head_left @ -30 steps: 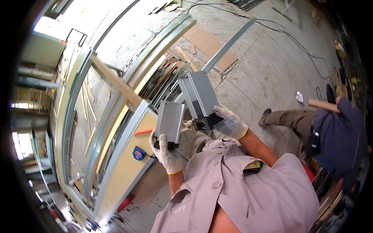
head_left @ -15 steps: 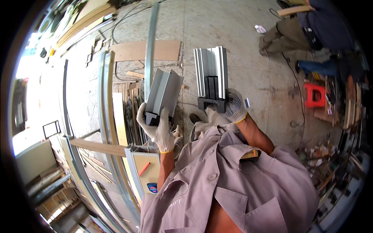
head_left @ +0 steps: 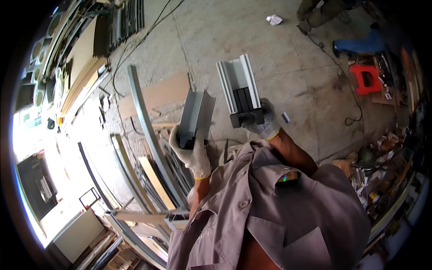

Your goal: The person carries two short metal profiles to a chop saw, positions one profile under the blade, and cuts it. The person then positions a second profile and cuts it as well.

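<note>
My left hand (head_left: 194, 155), in a knitted white glove, is closed around the lower end of a short grey metal channel piece (head_left: 200, 112). A dark black part sits at that end, by my thumb. In my right hand (head_left: 265, 121), gloved with a dotted palm, is a second piece, a silvery ribbed aluminium profile (head_left: 234, 78). A black plastic end piece (head_left: 245, 101) fits inside its channel and broadens into a block at the bottom, where my fingers grip. Both pieces point away from me, apart from each other.
Long metal bars (head_left: 150, 126) and wooden strips lie on a frame at my left. A brown board (head_left: 157, 96) is on the concrete floor. Far right are a red stool (head_left: 365, 78), a cable (head_left: 344, 76) and another person's legs (head_left: 310, 15). Scrap (head_left: 369, 180) piles up at right.
My view has swung, so the bars, stool and other person sit elsewhere in the picture. Both hands keep their pieces; the left one is a little lower and nearer the right.
</note>
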A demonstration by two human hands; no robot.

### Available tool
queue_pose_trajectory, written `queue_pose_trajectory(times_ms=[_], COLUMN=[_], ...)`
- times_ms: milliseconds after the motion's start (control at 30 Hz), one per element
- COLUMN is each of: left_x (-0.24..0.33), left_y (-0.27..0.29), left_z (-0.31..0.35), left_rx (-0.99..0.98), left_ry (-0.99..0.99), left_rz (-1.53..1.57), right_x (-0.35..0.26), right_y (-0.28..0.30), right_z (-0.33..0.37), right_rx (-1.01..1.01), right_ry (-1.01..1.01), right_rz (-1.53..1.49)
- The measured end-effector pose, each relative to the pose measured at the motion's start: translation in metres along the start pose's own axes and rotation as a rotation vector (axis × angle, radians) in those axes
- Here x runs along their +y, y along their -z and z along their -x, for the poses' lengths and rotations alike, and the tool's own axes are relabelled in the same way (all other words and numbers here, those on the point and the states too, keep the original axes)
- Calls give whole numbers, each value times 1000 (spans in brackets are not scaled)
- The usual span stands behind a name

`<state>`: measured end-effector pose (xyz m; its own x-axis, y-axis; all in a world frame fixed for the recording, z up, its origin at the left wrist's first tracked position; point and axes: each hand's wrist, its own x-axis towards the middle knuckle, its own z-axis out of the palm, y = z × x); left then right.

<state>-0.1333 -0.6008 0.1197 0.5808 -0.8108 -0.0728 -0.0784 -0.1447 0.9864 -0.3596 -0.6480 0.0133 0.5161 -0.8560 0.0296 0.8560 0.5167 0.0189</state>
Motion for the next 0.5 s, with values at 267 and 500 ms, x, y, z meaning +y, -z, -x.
queue_pose_trajectory(times_ms=[267, 500], left_x=[18, 19], left_y=[-137, -222], left_z=[-74, -163], left_rx=[-39, -41], left_ry=[-34, 145], left_rz=[135, 206], right_x=[-146, -233], right_y=[-10, 45], right_z=[-62, -125], right_rx=[295, 265], right_ry=[127, 183], right_rz=[570, 582])
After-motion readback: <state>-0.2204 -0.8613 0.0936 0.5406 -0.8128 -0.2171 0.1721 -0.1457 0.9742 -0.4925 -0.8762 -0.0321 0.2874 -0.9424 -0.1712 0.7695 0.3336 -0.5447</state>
